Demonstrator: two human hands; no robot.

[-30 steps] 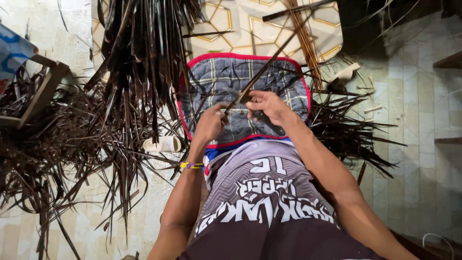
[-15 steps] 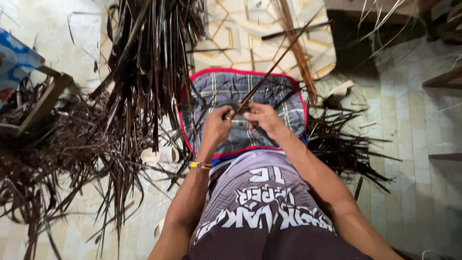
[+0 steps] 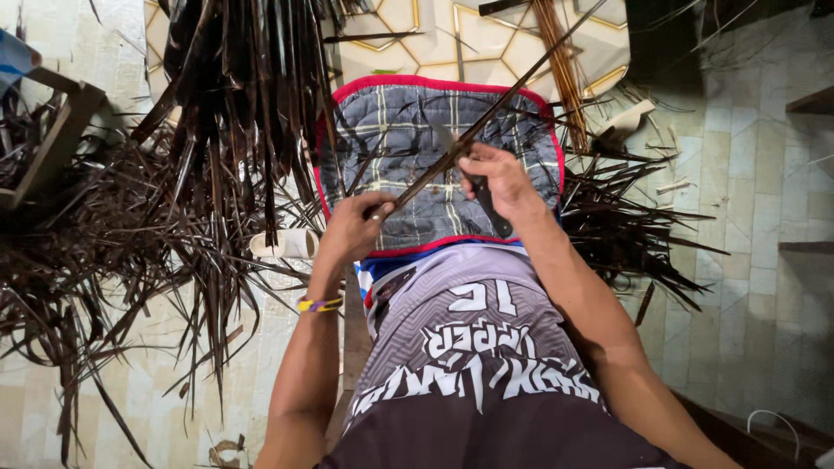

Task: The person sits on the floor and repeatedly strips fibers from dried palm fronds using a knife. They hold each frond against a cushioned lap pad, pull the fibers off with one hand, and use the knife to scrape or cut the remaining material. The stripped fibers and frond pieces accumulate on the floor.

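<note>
Hands working a long dark leaf rib over a quilted pad on the lap.

My left hand is closed around the near end of the leaf rib; my right hand is closed around a dark-handled knife, whose blade tip meets the rib just above the knuckles. The rib's long axis runs diagonally, from the left fist at lower left up and away to the upper right, its far end pointing past the pad's red edge toward the patterned floor. It lies above the grey checked pad, which rests on my thighs. A heap of dark stripped leaves spreads on the left, with a pale roll beside it.
</note>
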